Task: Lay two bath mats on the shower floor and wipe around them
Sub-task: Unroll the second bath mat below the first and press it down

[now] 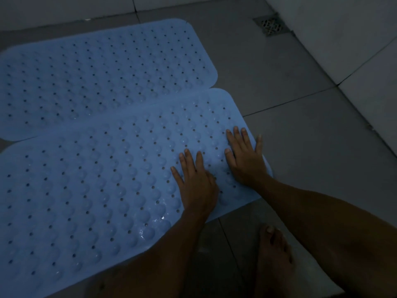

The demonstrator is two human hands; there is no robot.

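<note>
Two light blue rubber bath mats with bumps and small holes lie flat side by side on the grey tiled shower floor (300,130). The far mat (103,78) sits toward the back wall. The near mat (90,190) lies in front of it, their long edges touching or slightly overlapping. My left hand (195,186) rests palm down on the near mat's right end, fingers spread. My right hand (245,155) is flat beside it, close to the mat's right edge. Neither hand holds anything. The near mat looks wet in spots.
A square metal floor drain (271,25) sits in the far right corner. White tiled walls (354,39) rise at the right and back. My bare foot (274,259) stands on the tiles near the mat's front right corner.
</note>
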